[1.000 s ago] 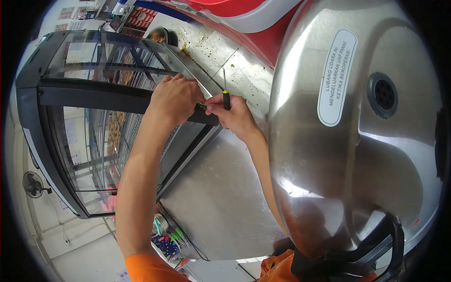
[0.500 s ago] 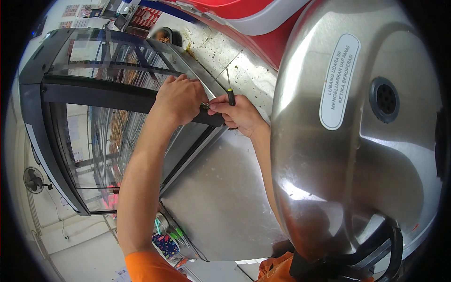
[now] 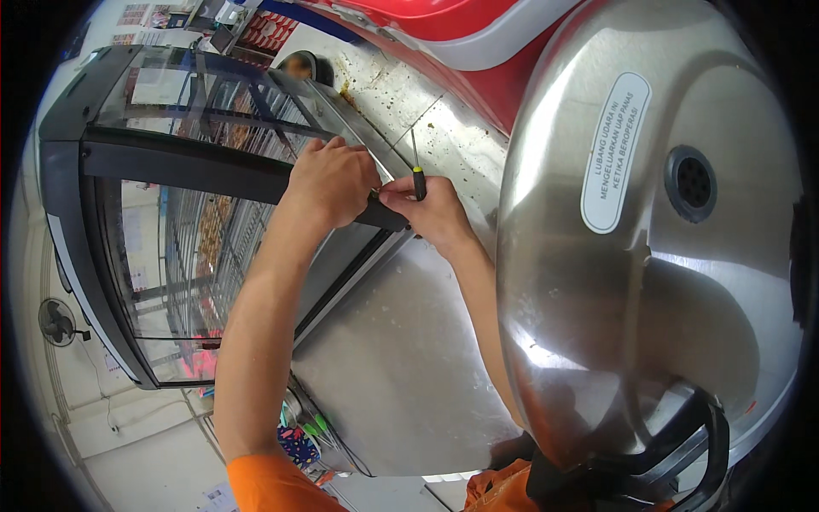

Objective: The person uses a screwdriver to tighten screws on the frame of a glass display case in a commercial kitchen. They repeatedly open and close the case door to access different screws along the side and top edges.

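A glass display case (image 3: pixel 64 162) with black framing stands tilted across the left of the view. At the lower end of its black post (image 3: pixel 183 168), my two hands meet. My left hand (image 3: pixel 333 183) is closed with knuckles up, its fingertips around a small part that they mostly hide. From the right, my right hand (image 3: pixel 435 212) pinches with thumb and forefinger at the same small brassy bit. A thin screwdriver (image 3: pixel 419 183) with a black and yellow handle is tucked in the right hand, its shaft pointing away from me.
A large domed stainless-steel lid (image 3: pixel 563 282) with a round black vent fills the right side, close to my right forearm. Beneath my arms lies a steel tabletop (image 3: pixel 401 341). A red box (image 3: pixel 478 85) and a dark bowl (image 3: pixel 299 66) are at the far side. Cables (image 3: pixel 345 439) hang near the table's left edge.
Both hands stay at the post's end. My right hand has turned slightly, with its fingers curled further under. The whole view has shifted a little.
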Action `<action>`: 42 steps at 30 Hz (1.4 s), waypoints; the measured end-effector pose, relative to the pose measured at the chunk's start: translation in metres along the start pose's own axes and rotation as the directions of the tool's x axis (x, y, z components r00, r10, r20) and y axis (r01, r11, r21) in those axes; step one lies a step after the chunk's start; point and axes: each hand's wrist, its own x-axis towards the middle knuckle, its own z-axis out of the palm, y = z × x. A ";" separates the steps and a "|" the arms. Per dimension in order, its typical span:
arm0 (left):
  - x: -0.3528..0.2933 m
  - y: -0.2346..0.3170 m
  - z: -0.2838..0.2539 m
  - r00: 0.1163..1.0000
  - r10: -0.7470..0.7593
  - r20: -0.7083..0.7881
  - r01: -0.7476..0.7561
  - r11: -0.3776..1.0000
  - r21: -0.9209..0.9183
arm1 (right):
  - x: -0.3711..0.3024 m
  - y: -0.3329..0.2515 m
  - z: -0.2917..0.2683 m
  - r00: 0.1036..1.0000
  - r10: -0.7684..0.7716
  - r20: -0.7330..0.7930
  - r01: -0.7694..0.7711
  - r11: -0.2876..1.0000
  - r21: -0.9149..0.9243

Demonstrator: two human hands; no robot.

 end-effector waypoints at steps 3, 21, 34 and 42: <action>0.002 -0.001 0.001 1.000 -0.008 0.014 0.008 1.000 0.006 | 0.003 0.008 0.002 0.998 -0.069 -0.002 0.068 0.982 -0.178; 0.003 -0.001 -0.004 0.993 -0.033 0.114 0.040 0.997 -0.067 | 0.002 -0.010 -0.009 0.942 -0.305 0.138 0.332 0.908 -0.257; 0.005 0.002 -0.003 0.991 -0.088 0.098 0.099 0.989 -0.112 | 0.012 0.024 -0.003 0.977 -0.210 0.041 0.213 0.968 -0.132; 0.004 0.000 -0.004 0.991 -0.045 0.129 0.058 0.994 -0.093 | 0.020 0.010 -0.014 0.953 -0.162 0.256 0.221 0.950 -0.220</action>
